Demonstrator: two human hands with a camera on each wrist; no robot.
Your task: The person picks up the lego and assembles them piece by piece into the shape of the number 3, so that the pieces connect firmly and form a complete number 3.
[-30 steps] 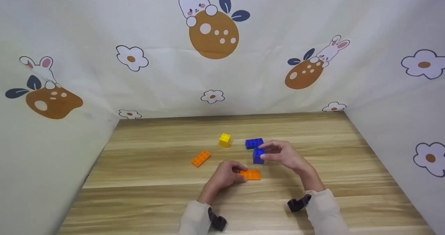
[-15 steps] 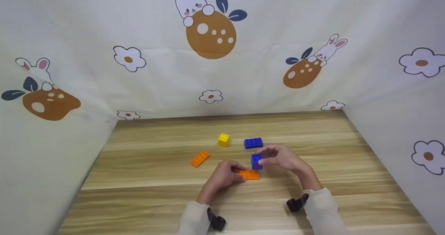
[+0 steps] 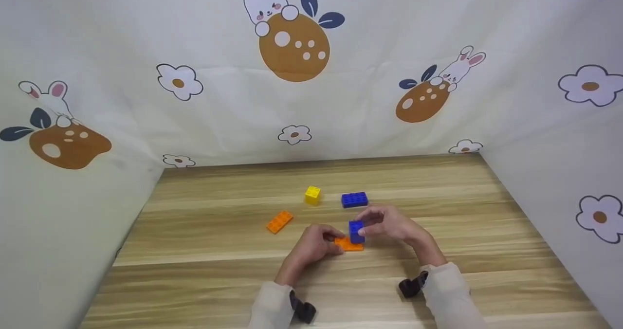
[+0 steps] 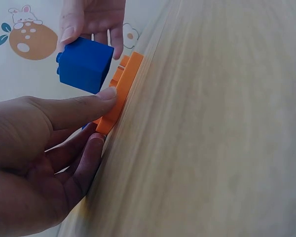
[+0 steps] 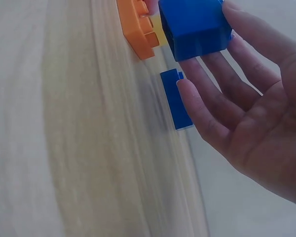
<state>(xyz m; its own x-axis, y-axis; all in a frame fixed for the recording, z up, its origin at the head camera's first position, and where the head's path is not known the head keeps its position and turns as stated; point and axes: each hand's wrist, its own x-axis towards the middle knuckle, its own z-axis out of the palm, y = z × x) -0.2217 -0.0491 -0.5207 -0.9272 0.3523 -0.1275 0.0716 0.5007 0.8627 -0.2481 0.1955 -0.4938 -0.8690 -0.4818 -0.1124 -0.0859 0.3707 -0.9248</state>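
My left hand [image 3: 314, 244] pinches one end of a flat orange building brick [image 3: 346, 245], which lies on the wooden table. My right hand [image 3: 395, 224] holds a tall blue building block [image 3: 356, 231] between thumb and fingers. In the left wrist view the blue block [image 4: 85, 65] hangs just above the studs of the orange brick [image 4: 126, 94], tilted, with a gap still showing. The right wrist view has the blue block [image 5: 200, 29] at the fingertips, its underside partly visible and the orange brick [image 5: 138, 29] beside it.
Farther back on the table lie a flat blue brick [image 3: 354, 199] and a yellow block [image 3: 313, 195]. A second orange brick [image 3: 280, 222] lies left of my left hand. Patterned cloth walls [image 3: 370, 139] stand along the table's back and sides.
My right hand has brought the blue block from beside the flat blue brick toward me, over the right end of the orange brick. My left hand keeps its hold in place.
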